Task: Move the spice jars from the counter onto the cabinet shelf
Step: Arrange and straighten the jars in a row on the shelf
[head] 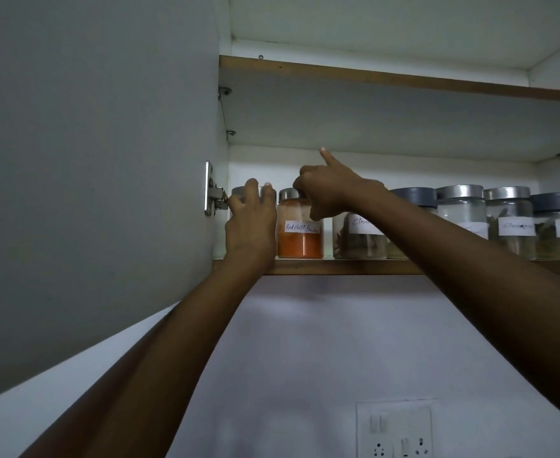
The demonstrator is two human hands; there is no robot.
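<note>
Several glass spice jars stand in a row on the lower cabinet shelf. My left hand wraps around the leftmost jar, hiding most of it; only its metal lid shows. Beside it stands the red chilli powder jar, half full of orange powder. My right hand grips that jar's metal lid from the right, with the index finger pointing up. Further right stand a labelled jar of brown sticks, a grey-lidded jar behind my forearm, and three more labelled jars.
The open cabinet door fills the left, hung on a metal hinge. An upper shelf spans above the jars. Below the cabinet is a white wall with a switch and socket plate.
</note>
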